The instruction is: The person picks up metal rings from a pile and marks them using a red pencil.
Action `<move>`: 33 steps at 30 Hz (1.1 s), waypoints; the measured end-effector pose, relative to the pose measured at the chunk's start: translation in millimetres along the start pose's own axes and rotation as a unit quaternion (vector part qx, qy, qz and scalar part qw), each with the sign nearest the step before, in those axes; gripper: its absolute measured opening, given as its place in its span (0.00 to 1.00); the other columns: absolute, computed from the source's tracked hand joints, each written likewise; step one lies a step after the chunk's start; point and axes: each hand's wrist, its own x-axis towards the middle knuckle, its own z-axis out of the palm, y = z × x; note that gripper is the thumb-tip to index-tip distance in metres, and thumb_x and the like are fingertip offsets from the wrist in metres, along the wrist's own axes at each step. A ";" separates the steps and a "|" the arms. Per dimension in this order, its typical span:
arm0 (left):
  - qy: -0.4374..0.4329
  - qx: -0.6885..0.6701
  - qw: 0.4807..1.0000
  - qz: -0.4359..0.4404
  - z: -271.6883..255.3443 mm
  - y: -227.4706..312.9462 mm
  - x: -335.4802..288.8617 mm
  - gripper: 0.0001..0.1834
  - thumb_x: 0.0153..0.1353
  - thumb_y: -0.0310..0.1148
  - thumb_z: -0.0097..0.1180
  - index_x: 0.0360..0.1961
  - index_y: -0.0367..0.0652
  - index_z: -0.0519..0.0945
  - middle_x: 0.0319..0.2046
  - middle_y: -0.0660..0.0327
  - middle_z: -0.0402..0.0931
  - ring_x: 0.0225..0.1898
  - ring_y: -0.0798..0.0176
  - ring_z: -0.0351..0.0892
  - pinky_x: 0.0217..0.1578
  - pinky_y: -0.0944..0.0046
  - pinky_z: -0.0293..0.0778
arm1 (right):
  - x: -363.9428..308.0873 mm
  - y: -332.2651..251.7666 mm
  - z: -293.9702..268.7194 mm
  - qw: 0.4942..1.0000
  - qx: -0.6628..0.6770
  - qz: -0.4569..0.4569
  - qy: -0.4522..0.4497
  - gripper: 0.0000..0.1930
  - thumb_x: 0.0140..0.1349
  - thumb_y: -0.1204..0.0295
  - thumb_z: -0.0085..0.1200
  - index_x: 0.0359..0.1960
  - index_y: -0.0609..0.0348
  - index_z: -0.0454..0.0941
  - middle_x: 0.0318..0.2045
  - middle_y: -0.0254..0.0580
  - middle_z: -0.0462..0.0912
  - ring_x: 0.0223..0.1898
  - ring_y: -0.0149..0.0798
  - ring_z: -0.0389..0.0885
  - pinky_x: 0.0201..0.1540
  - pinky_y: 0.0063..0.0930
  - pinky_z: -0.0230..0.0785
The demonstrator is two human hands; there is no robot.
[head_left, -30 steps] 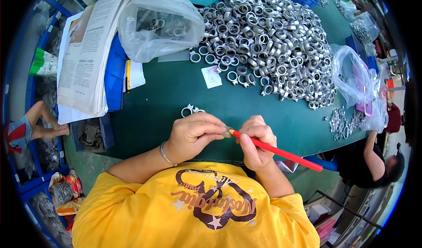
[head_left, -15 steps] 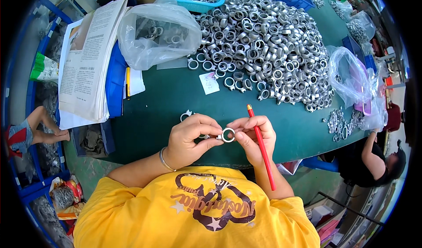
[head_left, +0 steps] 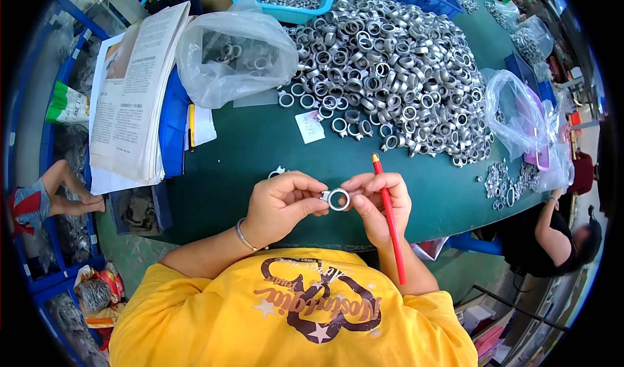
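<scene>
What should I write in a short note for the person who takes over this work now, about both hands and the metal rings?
Left hand: pinches one side of a metal ring above the green table.
Right hand: holds the ring's other side, with a red pencil tucked along the palm.
Things: big pile of rings at the table's far side, more in a clear bag; one loose ring lies beyond the left hand.
Done: one ring is picked up.
Left: the pile remains large.
</scene>
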 end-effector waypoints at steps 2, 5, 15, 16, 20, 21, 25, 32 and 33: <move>-0.002 -0.012 1.000 -0.009 -0.1 1.0 1.1 0.08 0.53 0.19 0.57 0.36 0.31 0.76 0.31 0.56 0.78 0.31 0.66 0.80 0.34 0.72 0.78 | 0.4 1.2 -0.8 1.000 0.011 0.005 0.001 0.10 0.57 0.85 0.49 0.37 0.60 0.63 0.38 0.52 0.76 0.35 0.33 0.77 0.37 0.23 0.74; -0.004 -0.029 0.999 -0.021 -1.3 -0.4 1.3 0.08 0.54 0.20 0.56 0.37 0.31 0.76 0.31 0.55 0.78 0.31 0.66 0.80 0.34 0.72 0.78 | 0.1 3.2 -1.7 1.000 0.016 0.000 0.003 0.10 0.58 0.84 0.49 0.37 0.60 0.63 0.38 0.52 0.76 0.34 0.33 0.77 0.37 0.24 0.74; 0.012 -0.003 1.000 0.003 1.2 -1.8 -1.1 0.07 0.52 0.17 0.56 0.34 0.32 0.76 0.31 0.55 0.75 0.30 0.64 0.81 0.32 0.72 0.78 | -2.6 6.9 -2.2 1.000 0.005 0.023 0.010 0.10 0.57 0.85 0.49 0.36 0.59 0.63 0.38 0.52 0.76 0.34 0.32 0.77 0.35 0.20 0.72; 0.011 -0.001 1.000 0.007 1.3 -1.8 -1.6 0.08 0.53 0.18 0.56 0.35 0.32 0.76 0.31 0.56 0.75 0.30 0.65 0.80 0.32 0.73 0.78 | -3.0 7.1 -2.0 1.000 0.005 0.026 0.012 0.10 0.57 0.86 0.49 0.36 0.59 0.63 0.37 0.51 0.76 0.34 0.32 0.77 0.35 0.20 0.72; 0.009 0.012 0.999 0.028 0.8 -3.3 -2.9 0.09 0.52 0.19 0.57 0.36 0.32 0.76 0.31 0.58 0.76 0.31 0.67 0.80 0.33 0.73 0.77 | -2.9 8.0 -1.5 1.000 0.003 0.028 0.013 0.10 0.57 0.86 0.49 0.36 0.59 0.64 0.37 0.51 0.77 0.35 0.31 0.77 0.35 0.20 0.72; 0.010 0.016 0.999 0.034 0.2 -3.8 -2.8 0.09 0.52 0.19 0.58 0.36 0.32 0.76 0.31 0.59 0.76 0.31 0.68 0.79 0.33 0.73 0.77 | -2.8 8.1 -1.6 0.999 0.004 0.034 0.014 0.10 0.57 0.86 0.49 0.36 0.59 0.64 0.37 0.51 0.77 0.35 0.31 0.77 0.35 0.20 0.72; 0.001 0.094 0.993 0.075 -1.2 -3.8 -2.6 0.09 0.50 0.16 0.58 0.35 0.33 0.76 0.33 0.57 0.73 0.33 0.65 0.80 0.34 0.73 0.78 | -3.5 9.4 -3.3 0.999 0.011 0.047 0.013 0.11 0.56 0.86 0.50 0.35 0.59 0.64 0.37 0.50 0.77 0.35 0.32 0.77 0.35 0.20 0.72; 0.015 0.060 0.994 0.087 1.8 -4.6 -2.3 0.09 0.49 0.17 0.59 0.33 0.34 0.78 0.32 0.59 0.74 0.32 0.68 0.78 0.32 0.74 0.75 | -4.6 9.9 0.9 0.999 0.022 0.032 0.013 0.13 0.53 0.88 0.52 0.34 0.59 0.65 0.36 0.49 0.76 0.37 0.33 0.76 0.38 0.22 0.72; 0.022 0.056 0.995 0.085 2.7 -4.3 -2.6 0.08 0.48 0.18 0.60 0.32 0.34 0.78 0.31 0.60 0.75 0.31 0.69 0.77 0.30 0.75 0.74 | -5.3 10.5 0.4 1.000 0.003 0.026 0.013 0.13 0.52 0.88 0.53 0.34 0.59 0.65 0.36 0.49 0.76 0.37 0.33 0.76 0.38 0.22 0.71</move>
